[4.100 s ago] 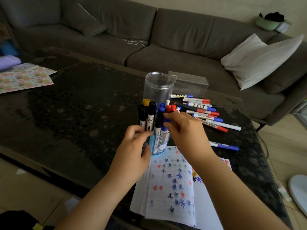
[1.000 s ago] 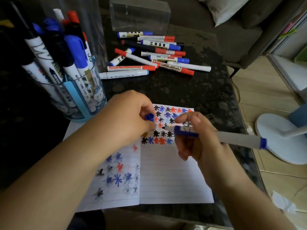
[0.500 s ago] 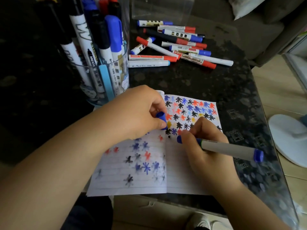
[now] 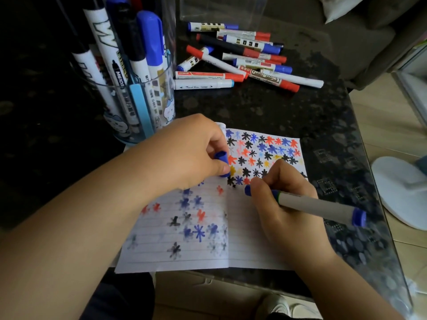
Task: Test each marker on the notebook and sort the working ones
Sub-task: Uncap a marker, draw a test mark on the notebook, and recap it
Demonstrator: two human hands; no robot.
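Observation:
An open lined notebook (image 4: 249,245) lies at the table's near edge, covered with blue, red, black and yellow star marks. My right hand (image 4: 284,204) grips an uncapped blue marker (image 4: 316,205) with a grey barrel, its tip down on the right page by the stars. My left hand (image 4: 196,155) rests on the left page and pinches the marker's blue cap (image 4: 221,158). A clear cup (image 4: 138,88) at the upper left holds several upright markers. A loose pile of markers (image 4: 242,58) lies on the table behind the notebook.
The dark speckled table (image 4: 323,125) ends close on the right, with wooden floor beyond. A clear plastic box (image 4: 221,8) stands behind the pile. A white round base (image 4: 397,190) sits on the floor to the right. A grey sofa is at the back.
I took a blue marker and pulled off its cap. Over the last second my right hand brought the tip down onto the right page; my left hand keeps the cap.

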